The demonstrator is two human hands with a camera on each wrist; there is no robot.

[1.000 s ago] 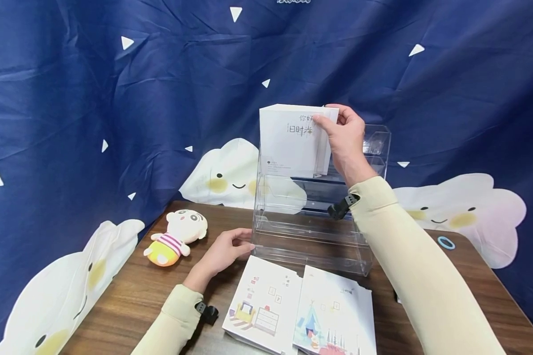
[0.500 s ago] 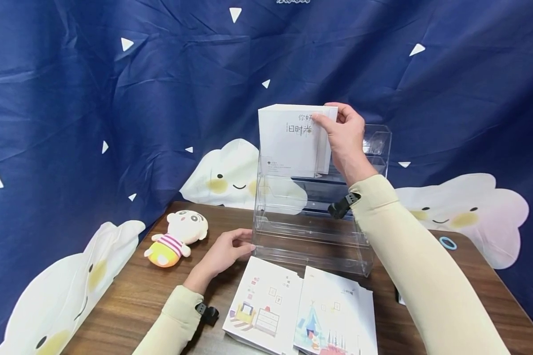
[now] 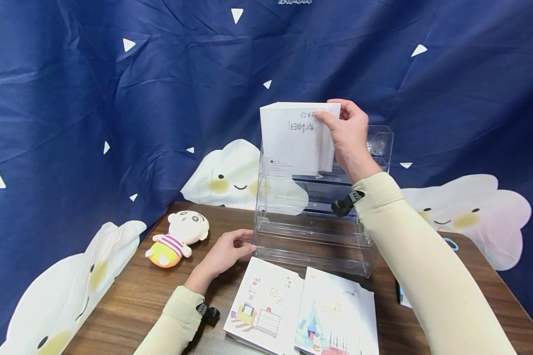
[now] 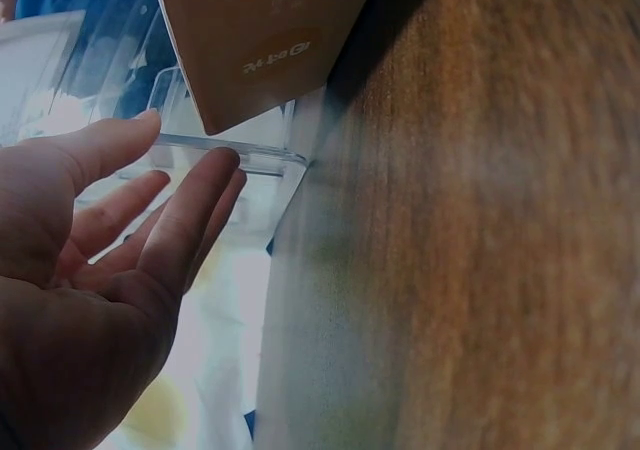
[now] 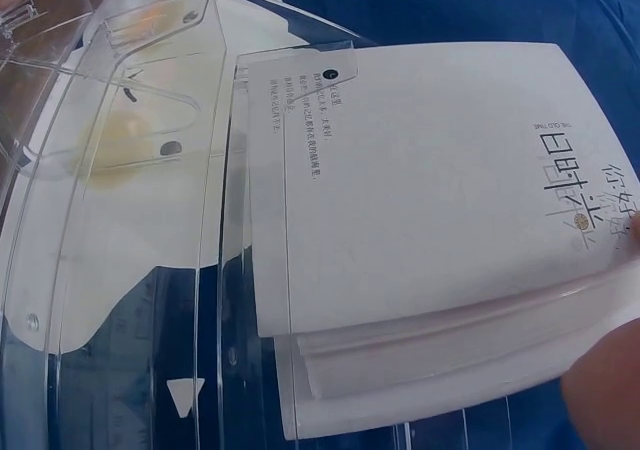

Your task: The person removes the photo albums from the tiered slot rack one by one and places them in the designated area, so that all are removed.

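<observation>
In the head view my right hand [image 3: 352, 133] pinches the upper right corner of a white book [image 3: 293, 143] with dark lettering. The book stands upright in the top tier of a clear plastic tiered rack [image 3: 313, 190]; the right wrist view shows its lower end behind the tier's clear front lip. Low on the rack's left side, my left hand [image 3: 226, 252] touches the frame with thumb and fingers apart. The left wrist view has these fingers [image 4: 190, 210] loosely extended at the clear edge. Two illustrated white books [image 3: 264, 305] [image 3: 337, 315] lie before the rack.
A plush doll [image 3: 177, 239] with a striped top lies on the wooden table [image 3: 129, 291] at left. A light-blue ring [image 3: 451, 243] and a dark-edged item [image 3: 403, 296] show partly behind the right arm. A blue cloud-print curtain [image 3: 182, 74] hangs behind.
The right hand and the top of the white book shift slightly up and right. The left hand stays at the rack's side. The right arm now covers more of the blue ring.
</observation>
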